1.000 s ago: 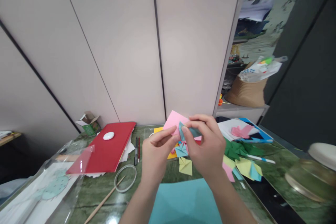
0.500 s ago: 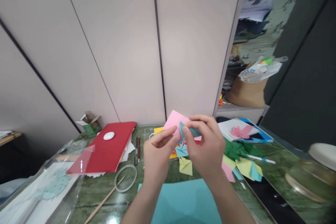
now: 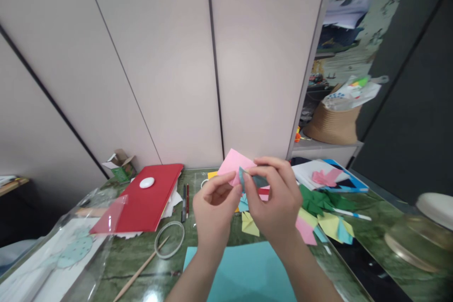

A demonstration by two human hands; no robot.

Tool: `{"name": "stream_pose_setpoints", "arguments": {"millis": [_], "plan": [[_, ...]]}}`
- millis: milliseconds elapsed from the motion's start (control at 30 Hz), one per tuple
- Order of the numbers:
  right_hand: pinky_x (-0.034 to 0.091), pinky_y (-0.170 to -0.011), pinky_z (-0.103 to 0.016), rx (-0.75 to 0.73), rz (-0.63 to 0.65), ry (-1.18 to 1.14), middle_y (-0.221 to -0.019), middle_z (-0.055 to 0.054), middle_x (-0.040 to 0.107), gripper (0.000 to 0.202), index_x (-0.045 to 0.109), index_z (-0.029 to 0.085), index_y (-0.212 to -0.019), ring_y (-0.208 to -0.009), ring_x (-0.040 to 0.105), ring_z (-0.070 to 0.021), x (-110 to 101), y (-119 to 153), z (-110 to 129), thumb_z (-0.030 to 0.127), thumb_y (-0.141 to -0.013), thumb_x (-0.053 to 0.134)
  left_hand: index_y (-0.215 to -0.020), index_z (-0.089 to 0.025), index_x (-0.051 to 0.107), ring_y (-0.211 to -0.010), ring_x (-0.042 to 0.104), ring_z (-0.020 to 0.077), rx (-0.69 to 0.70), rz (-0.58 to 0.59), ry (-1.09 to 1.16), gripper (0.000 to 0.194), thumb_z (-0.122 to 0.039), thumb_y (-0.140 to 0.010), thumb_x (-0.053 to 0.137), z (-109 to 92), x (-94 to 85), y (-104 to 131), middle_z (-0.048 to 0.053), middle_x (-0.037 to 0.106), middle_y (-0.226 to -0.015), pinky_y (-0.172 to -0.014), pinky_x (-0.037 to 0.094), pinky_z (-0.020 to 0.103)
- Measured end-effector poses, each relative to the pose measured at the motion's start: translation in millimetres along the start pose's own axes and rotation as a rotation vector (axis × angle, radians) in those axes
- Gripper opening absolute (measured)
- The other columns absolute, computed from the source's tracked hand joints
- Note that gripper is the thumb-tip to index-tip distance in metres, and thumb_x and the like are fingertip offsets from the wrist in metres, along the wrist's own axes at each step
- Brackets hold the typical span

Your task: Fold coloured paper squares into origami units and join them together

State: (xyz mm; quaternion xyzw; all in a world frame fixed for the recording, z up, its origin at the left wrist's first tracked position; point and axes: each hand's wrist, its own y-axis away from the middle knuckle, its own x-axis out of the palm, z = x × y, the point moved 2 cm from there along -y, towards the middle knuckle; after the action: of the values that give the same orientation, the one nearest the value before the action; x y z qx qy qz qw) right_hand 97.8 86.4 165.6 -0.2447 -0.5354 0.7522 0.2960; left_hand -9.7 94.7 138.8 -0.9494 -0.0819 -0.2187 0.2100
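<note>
Blue-grey folded small piece of paper (image 3: 241, 178) is in the head view, raised above the green marbled worktop (image 3: 130, 255), between two bare hands. The right hand (image 3: 279, 198) has its grip closed on it, thumb and forefinger pinching it; the left hand (image 3: 214, 207) brings thumb and forefinger to its left edge, and whether that grip pinches it I cannot tell. Directly behind the fingertips shows a flat pink paper square (image 3: 230, 164); held or leaning, I cannot tell.

Below the hands lie a pale yellow folded paper square (image 3: 250, 225) and, nearer the wearer, a large turquoise sheet (image 3: 253, 269). To the left are a clear grey round ring (image 3: 156, 243) over the tip of a slim wooden stick (image 3: 136, 276), and a red flat folder (image 3: 141, 207) bearing a white oval object (image 3: 146, 182). Behind the folder stands an opened green-and-white carton (image 3: 123, 173), its print too small to read. At the right, crumpled dark green paper (image 3: 318, 201) lies beside a white pen with a blue band (image 3: 354, 215). Farther back, a white printed plastic bag (image 3: 354, 94) tops a tan ribbed basket-like object (image 3: 332, 122), its coloured lettering blurred
</note>
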Motion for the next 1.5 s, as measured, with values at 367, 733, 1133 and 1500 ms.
{"name": "stream_pose_setpoints", "arguments": {"millis": [367,733,1133,1500], "plan": [[0.049,-0.074,-0.037,-0.027,0.006,0.006,-0.090,-0.007,0.058,0.014,0.057,0.022,-0.082,-0.086,0.058,-0.0205,1,3,4,0.009,-0.076,0.058,-0.083,-0.019,0.069,-0.071,0.064,0.0102,0.075,0.007,-0.016,0.016,-0.015,-0.068,0.074,-2,0.8,3,0.001,0.067,-0.076,-0.067,0.051,0.018],[0.048,-0.073,-0.036,-0.025,0.014,-0.008,-0.092,-0.006,0.054,0.014,0.057,0.021,-0.080,-0.086,0.056,-0.0193,4,3,5,0.009,-0.075,0.061,-0.081,-0.019,0.062,-0.071,0.061,0.0096,0.112,-0.016,0.002,0.014,-0.014,-0.072,0.070,2,1.5,1,-0.001,0.063,-0.075,-0.068,0.049,0.018],[0.044,-0.081,-0.041,0.064,0.193,-0.067,-0.101,-0.007,0.055,0.009,0.064,0.022,-0.078,-0.100,0.054,-0.0236,0,-3,-2,0.014,-0.076,0.060,-0.082,-0.019,0.055,-0.073,0.060,0.0109,0.090,-0.016,-0.028,0.018,-0.017,-0.073,0.070,0,-1.4,-2,0.000,0.061,-0.078,-0.063,0.046,0.018],[0.049,-0.082,-0.038,0.391,0.416,-0.368,-0.119,-0.007,0.052,0.009,0.059,0.021,-0.070,-0.109,0.054,-0.0241,-5,-9,-16,0.025,-0.076,0.065,-0.098,-0.022,0.053,-0.063,0.056,0.0057,0.180,0.000,-0.007,0.032,-0.010,-0.073,0.068,-6,2.0,-2,-0.005,0.053,-0.071,-0.061,0.045,0.015]]}}
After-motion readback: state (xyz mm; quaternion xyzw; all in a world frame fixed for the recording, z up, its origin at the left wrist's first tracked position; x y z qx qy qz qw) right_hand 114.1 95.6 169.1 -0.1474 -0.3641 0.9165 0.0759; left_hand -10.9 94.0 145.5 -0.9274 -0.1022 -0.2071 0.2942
